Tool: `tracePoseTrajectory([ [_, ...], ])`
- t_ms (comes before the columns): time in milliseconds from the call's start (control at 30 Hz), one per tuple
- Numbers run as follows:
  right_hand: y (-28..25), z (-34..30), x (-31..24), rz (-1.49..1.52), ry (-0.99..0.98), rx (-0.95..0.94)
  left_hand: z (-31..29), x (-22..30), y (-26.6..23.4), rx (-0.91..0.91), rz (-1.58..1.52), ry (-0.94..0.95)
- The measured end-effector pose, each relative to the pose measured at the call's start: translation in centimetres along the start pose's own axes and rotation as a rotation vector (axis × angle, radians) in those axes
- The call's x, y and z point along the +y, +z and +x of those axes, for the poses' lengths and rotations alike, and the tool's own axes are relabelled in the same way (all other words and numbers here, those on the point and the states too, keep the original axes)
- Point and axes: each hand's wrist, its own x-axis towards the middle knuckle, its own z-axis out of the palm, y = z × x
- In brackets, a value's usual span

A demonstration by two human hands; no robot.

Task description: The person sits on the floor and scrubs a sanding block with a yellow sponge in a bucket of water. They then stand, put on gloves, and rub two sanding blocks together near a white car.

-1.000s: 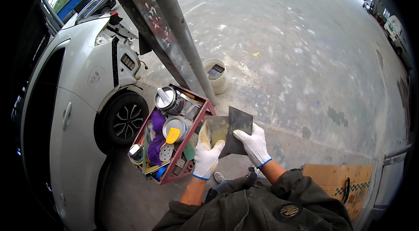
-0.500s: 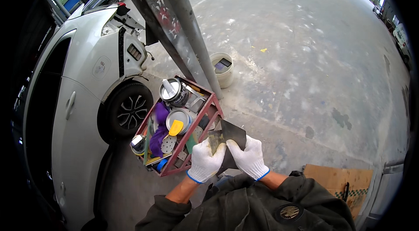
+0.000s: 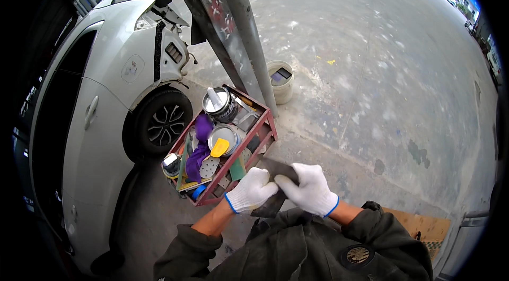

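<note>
In front of my body both hands, in white knit gloves with blue cuffs, hold a dark grey sheet that looks like sandpaper (image 3: 269, 206). My left hand (image 3: 252, 191) is closed on its left side, the fingers partly hidden. My right hand (image 3: 312, 189) grips it from the right, thumb pressed on its face. The sheet looks bent, with one part showing above the hands and another below them. The hands are close together, just right of a red metal cart (image 3: 271, 128).
The cart holds paint cans (image 3: 222, 140), a purple cloth (image 3: 198, 160) and a yellow scraper (image 3: 219, 147). A white bucket (image 3: 284, 93) stands behind it, beside a steel post (image 3: 241, 42). To the left is a white car (image 3: 106, 90) with its rear bumper off. Cardboard (image 3: 408, 222) lies at right.
The sheet has been turned and bent between my hands. The worn yellowish piece by my left hand no longer shows. My right hand has moved slightly right, and the whole view has shifted slightly.
</note>
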Motion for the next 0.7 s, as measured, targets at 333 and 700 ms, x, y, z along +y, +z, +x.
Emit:
tracePoseTrajectory([
  [333, 1.7, 0.0, 0.3, 0.284, 0.089, 0.294, 0.7, 2.8, 1.4, 0.467, 0.046, 0.069],
  [700, 0.7, -0.3, 0.1, -0.036, -0.140, 0.179, 0.4, 3.0, -0.2, 0.127, -0.006, 0.064],
])
